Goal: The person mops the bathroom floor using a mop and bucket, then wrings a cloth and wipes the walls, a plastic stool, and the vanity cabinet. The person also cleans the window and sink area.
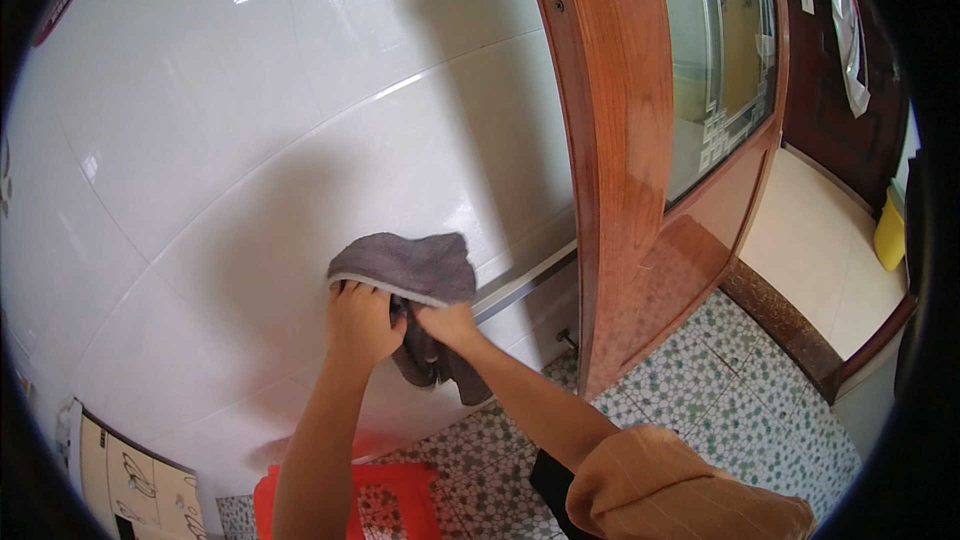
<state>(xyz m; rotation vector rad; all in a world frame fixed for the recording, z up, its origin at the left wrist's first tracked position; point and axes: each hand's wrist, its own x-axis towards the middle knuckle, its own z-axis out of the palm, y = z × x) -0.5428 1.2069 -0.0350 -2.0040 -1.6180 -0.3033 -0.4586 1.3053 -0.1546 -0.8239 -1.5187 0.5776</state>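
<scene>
A dark grey cloth (405,262) with a pale hemmed edge is bunched between my two hands, in front of the white tiled wall (225,90). My left hand (361,321) grips its left side, fingers tucked under the pale edge. From the right, my right hand (448,324) holds the cloth too, its fingers hidden in the folds. The cloth's lower part hangs below both hands. Whether the cloth touches the wall, I cannot tell.
A wooden door (630,127) with a glass panel stands at the right. Below my left arm is a red plastic stool (397,495). Patterned tiles cover the floor (675,382). A cream cabinet (142,472) is at lower left, and a yellow bin (891,232) stands beyond the doorway.
</scene>
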